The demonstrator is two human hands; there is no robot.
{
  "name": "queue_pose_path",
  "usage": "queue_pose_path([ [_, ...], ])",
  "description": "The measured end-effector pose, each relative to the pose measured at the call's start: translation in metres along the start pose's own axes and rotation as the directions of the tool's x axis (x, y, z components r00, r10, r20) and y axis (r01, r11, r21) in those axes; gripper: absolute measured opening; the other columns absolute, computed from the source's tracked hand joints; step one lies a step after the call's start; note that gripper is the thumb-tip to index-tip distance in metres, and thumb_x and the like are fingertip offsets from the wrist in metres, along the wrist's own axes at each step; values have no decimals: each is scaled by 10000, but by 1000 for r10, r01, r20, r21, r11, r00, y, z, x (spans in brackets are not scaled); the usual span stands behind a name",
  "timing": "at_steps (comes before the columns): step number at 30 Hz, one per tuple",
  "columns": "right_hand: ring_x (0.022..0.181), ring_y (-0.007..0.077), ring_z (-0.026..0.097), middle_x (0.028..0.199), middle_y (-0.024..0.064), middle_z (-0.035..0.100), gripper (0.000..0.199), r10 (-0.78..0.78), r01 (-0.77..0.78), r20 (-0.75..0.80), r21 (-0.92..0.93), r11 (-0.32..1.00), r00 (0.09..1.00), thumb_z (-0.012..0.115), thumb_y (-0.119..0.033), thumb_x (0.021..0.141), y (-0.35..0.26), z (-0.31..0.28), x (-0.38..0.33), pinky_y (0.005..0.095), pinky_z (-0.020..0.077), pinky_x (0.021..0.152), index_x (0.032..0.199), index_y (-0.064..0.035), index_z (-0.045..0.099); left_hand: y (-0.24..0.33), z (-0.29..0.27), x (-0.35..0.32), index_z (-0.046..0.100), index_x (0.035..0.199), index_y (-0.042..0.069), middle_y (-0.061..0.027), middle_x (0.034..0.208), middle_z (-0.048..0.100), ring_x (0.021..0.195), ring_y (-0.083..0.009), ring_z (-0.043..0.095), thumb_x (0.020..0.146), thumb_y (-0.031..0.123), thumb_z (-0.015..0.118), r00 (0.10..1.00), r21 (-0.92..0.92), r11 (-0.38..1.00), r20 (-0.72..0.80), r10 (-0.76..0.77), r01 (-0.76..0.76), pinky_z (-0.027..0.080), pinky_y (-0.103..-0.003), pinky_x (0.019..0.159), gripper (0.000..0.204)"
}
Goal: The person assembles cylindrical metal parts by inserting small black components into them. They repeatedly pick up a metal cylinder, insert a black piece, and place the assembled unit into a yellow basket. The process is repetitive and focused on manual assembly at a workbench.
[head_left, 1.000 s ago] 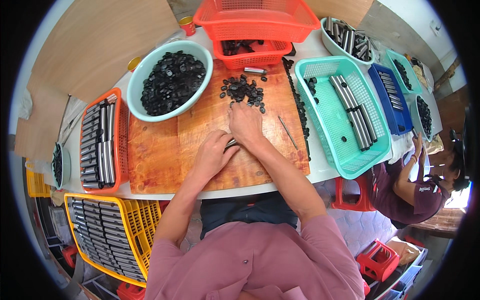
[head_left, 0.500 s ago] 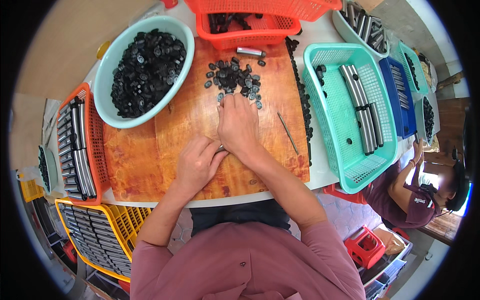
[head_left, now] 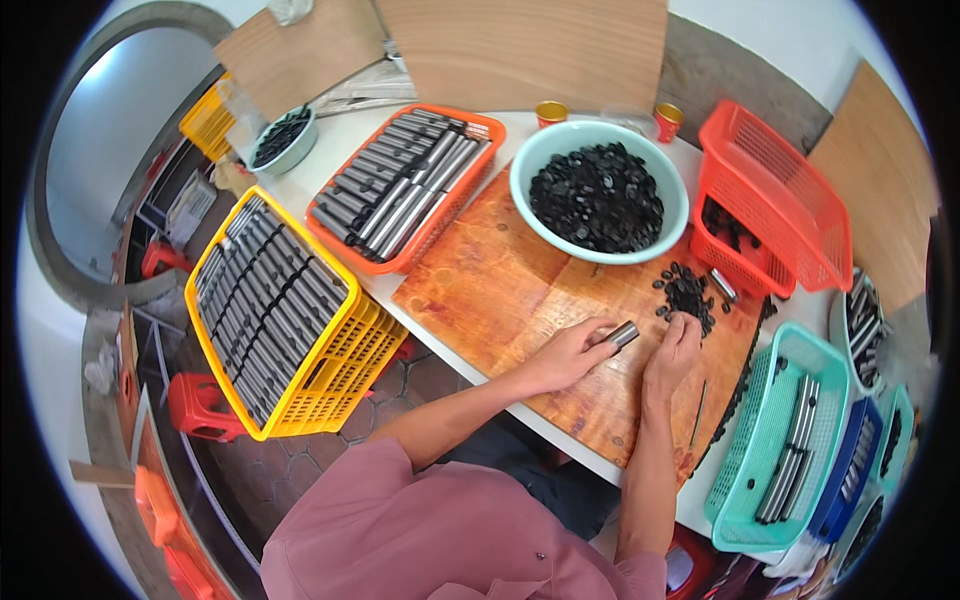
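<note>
My left hand (head_left: 577, 354) is closed around a short shiny metal tube (head_left: 622, 334), which sticks out past the thumb and fingers above the wooden board (head_left: 490, 285). Just right of it, my right hand (head_left: 674, 352) has its fingertips pinched together at the near edge of a small heap of black oval plugs (head_left: 686, 292). What those fingers hold, if anything, is hidden. Beyond the heap lies another short metal tube (head_left: 723, 286). A thin metal rod (head_left: 698, 412) rests on the board to the right of my right forearm.
A pale green basin (head_left: 600, 252) full of black plugs stands behind. Left are an orange basket (head_left: 318, 222) and a yellow crate (head_left: 330, 372) of tubes. Red baskets (head_left: 775, 190) and a green basket (head_left: 728, 490) line the right, beside a blue tray (head_left: 858, 470).
My view has swung left, bringing the yellow crate and orange basket fully in. The metal tube in my left hand now shows clearly. My right hand stays near the plug heap.
</note>
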State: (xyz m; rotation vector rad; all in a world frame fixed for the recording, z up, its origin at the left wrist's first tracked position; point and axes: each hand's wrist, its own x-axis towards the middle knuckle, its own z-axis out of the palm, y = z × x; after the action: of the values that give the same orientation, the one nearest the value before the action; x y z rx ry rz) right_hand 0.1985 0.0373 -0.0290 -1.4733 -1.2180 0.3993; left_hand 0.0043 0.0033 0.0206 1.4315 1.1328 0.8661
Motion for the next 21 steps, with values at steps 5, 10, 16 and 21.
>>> queue_pose_path([
  [5,898,301,609,948,162,617,302,-2,3,64,-25,1000,998,497,-240,1075,-2,8,-3,403,476,826,1009,36,600,-24,-43,-42,579,1363,-11,-34,1043,666,807,-66,594,998,164,681,995,-169,986,-100,-5,-12,498,-240,668,418],
  [10,836,260,584,908,144,594,283,48,-47,108,-9,999,993,504,-231,1072,-6,8,-4,382,469,793,986,27,585,24,-141,-51,575,1399,13,5,992,661,793,-68,602,974,178,701,966,-20,993,-231,-117,115,511,-254,694,472],
  [16,819,246,578,878,132,588,261,55,-51,114,-44,998,992,524,-209,1062,-4,8,-4,366,466,782,970,26,591,37,-281,10,620,1342,-24,-173,1095,727,971,-275,725,920,197,694,808,616,786,-491,327,56,553,-378,860,482],
  [21,797,223,571,863,126,599,233,84,-78,130,-46,996,988,553,-188,1047,-9,9,-4,358,463,764,974,28,602,35,-343,83,694,1274,22,-206,1083,745,1030,-317,720,828,288,771,791,681,693,-549,271,236,544,-392,926,526],
])
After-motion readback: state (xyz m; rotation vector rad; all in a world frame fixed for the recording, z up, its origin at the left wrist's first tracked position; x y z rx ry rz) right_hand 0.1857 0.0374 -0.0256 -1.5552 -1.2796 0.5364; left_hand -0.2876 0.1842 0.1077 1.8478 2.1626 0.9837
